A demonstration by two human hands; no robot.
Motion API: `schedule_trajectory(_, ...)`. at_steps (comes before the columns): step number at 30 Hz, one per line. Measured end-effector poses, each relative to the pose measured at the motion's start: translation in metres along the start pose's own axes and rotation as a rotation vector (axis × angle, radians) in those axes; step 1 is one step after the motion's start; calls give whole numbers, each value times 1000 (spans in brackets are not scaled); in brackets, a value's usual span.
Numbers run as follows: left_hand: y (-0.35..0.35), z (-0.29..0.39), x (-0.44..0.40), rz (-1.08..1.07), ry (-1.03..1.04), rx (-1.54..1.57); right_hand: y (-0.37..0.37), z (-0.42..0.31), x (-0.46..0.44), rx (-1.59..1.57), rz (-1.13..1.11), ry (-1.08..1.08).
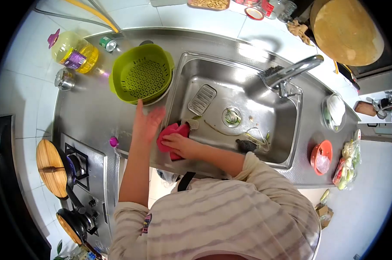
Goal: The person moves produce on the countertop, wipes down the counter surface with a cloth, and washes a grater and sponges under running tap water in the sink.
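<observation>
My right hand [178, 144] presses on a folded pinkish-red cloth [175, 131] at the left front edge of the sink, its fingers curled over the fabric. My left hand [148, 121] is bare, with thumb and fingers apart, just below the green colander [142, 73]. One fingertip is near the colander's lower rim; whether it touches I cannot tell. A pale bowl or pan shows under the colander. Beside the cloth, a small greyish-beige piece [192, 124] hangs on the sink's edge.
The steel sink [230, 95] holds vegetable scraps, a dark scrubber [246, 146] and a drain. Its faucet [295, 71] reaches over the back right. An oil jug [76, 54] stands at left, above the stove [85, 173] with pans. An orange basket [321, 156] and bagged vegetables [348, 162] lie right.
</observation>
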State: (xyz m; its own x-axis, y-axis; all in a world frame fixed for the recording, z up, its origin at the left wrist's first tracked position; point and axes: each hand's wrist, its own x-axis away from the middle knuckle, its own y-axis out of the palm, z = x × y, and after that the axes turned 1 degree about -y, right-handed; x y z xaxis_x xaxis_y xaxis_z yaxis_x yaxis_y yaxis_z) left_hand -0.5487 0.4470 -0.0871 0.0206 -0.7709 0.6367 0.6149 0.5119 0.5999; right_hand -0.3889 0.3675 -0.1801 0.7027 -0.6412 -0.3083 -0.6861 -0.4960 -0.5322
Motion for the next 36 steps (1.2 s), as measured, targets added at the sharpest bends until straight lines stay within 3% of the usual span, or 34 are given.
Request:
schedule_trajectory(1,5,5,-7,-68,1,45,-6,4,-8,1,-8,0)
schedule_trajectory(3,13,11,-18,-46,52,82,-25,18,-24,-316,115,231)
schedule_trajectory(5,10,20,-34,-30,103,116,-38,52,-25,-732,465,596)
schedule_trajectory(7,-11,24,-51,20,86,101,-96,66,-33,-906,665,669)
schedule_trajectory(8,-16,27,-52,18,85,109,-121,102,-30,-720,699,660)
schedule_trajectory(9,-20,31,-52,91,84,83,-151,104,-46,-944,939,592)
schedule_trajectory(10,-23,36,-51,164,86,54,-183,106,-60,-770,1048,570)
schedule_trajectory(11,-24,41,-47,160,92,60,-208,120,-72,-946,1164,423)
schedule_trajectory(12,-23,45,-39,187,99,16,-229,131,-81,-812,1144,336)
schedule_trajectory(14,-32,51,-29,214,115,-24,-240,199,-85,-210,976,347)
schedule_trajectory(16,-49,61,-23,275,35,-2,-222,209,-112,769,675,542)
schedule_trajectory(24,-109,82,10,364,171,-75,-145,197,-232,768,418,455)
schedule_trajectory(26,-118,88,10,386,200,-53,-135,182,-229,570,217,330)
schedule_trajectory(28,-123,94,7,445,240,20,-107,157,-223,581,88,303)
schedule_trajectory(31,-123,100,3,408,273,0,-75,128,-204,493,37,125)
schedule_trajectory(33,-140,104,-3,383,246,-20,-67,122,-196,326,-179,-139)
schedule_trajectory(34,-146,107,-5,363,218,-37,-85,110,-202,329,-173,-143)
schedule_trajectory(36,-132,109,2,392,161,-48,-151,80,-216,-382,-40,450)
